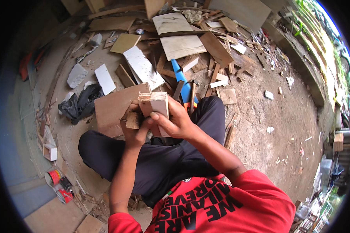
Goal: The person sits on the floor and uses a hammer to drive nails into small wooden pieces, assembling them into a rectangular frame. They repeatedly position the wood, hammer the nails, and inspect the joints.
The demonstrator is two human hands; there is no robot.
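Observation:
Above my crossed legs, my right hand (178,119) is closed around a thick wooden block (159,104) with a pale face and a rough, splintered top edge. My left hand (135,134) grips a smaller, rough brown wood offcut (133,120), held close against the larger block's left side. A thin dark point, perhaps a nail, sticks out of the offcut's left end. Behind both hands lies a flat brown board (112,106). A blue tool shaped like a handsaw (186,91) lies just beyond my right knee, partly hidden among scraps.
Scrap boards (182,46) and broken wood pile up ahead. A black plastic bag (83,101) lies left, near a white panel (105,79). Cans (55,176) stand at lower left. A concrete ledge (303,73) runs along the right.

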